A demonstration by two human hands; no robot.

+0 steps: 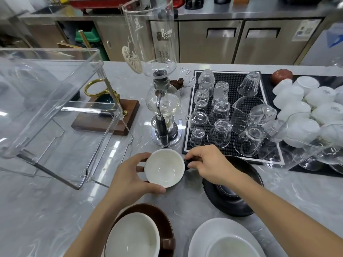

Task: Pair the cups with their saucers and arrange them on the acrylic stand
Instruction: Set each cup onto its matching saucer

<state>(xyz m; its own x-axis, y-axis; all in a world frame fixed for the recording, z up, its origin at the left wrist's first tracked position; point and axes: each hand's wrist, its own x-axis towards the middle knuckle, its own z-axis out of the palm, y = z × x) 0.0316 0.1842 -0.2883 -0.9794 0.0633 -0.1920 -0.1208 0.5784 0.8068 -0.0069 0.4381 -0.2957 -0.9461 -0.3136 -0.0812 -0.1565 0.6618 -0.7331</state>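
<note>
Both hands are on 1 cup (164,168), white inside with a black handle, held over the counter (55,210) between the acrylic stand (55,101) and a black saucer (241,201). The left hand (130,175) has its fingers curled around the cup's left side, thumb along the near rim. The right hand (209,164) pinches the black handle, its wrist passing over the saucer. Whether the cup's base touches the counter cannot be told.

This looks like the pairing step: the black-handled cup likely belongs on the black saucer just to its right, which sits empty. The next move would call for shifting the cup right and setting it level in the saucer's centre well, then carrying the pair to the stand, which holds no cups so far.

Nearer the body, a brown cup (133,236) already sits on a brown saucer (163,219), and a white cup (232,247) on a white saucer (207,236)
</note>
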